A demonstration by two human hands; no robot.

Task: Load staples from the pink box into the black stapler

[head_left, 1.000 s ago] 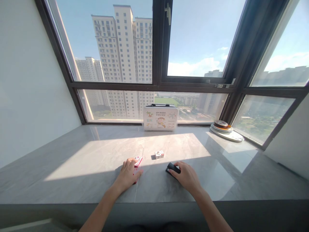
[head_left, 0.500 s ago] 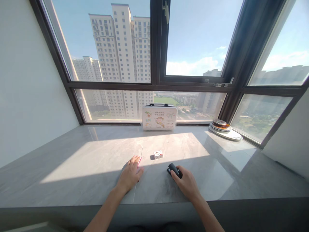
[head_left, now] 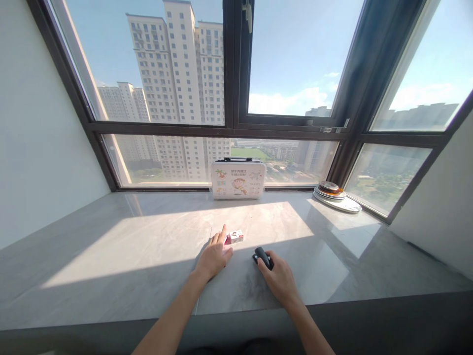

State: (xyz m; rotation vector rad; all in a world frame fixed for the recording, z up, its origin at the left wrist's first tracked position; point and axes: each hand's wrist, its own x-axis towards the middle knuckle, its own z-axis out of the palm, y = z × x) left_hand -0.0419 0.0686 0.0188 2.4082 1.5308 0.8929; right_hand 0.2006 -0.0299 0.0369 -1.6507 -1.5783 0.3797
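Note:
My left hand (head_left: 214,256) lies palm down on the grey marbled sill, over a small pink object (head_left: 225,241) that is mostly hidden under the fingers. Its index finger points forward beside a small white printed box (head_left: 236,236); I cannot tell whether finger or pink object touches the box. In my right hand (head_left: 279,276) is a black stapler (head_left: 262,257), gripped between thumb and fingers just above or on the sill.
A white case with cartoon prints (head_left: 238,181) stands upright against the window. At the back right corner is a stack of plates or round lids (head_left: 330,192). The sill's front edge (head_left: 236,311) runs below my wrists.
My left hand has slid right and slightly forward to the small box, with the pink object under it. The index finger has stretched out. My right hand still holds the stapler in nearly the same spot.

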